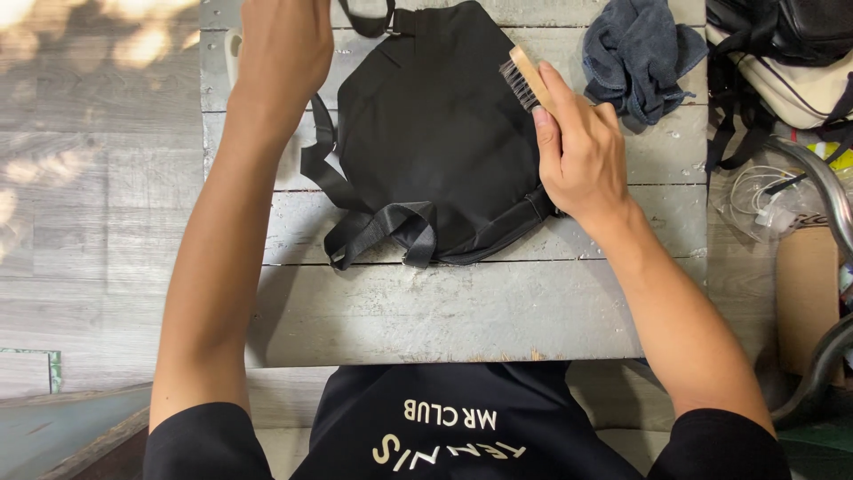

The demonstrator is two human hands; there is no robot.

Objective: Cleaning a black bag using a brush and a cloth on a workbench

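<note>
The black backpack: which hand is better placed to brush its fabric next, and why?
The right hand, probably. It already grips the wooden brush, bristles at the black backpack. The left hand holds no tool and rests at the bag's top left edge, apparently steadying it.

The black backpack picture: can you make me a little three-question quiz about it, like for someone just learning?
1. True or false: the right hand holds a wooden brush against the black backpack.
2. What lies beyond the brush on the grey plank table? A) a blue-grey cloth B) a red cup C) a book
3. Fill in: the left hand rests near the backpack's far ____ corner.

Key: 1 true. 2 A, the blue-grey cloth. 3 left.
</note>
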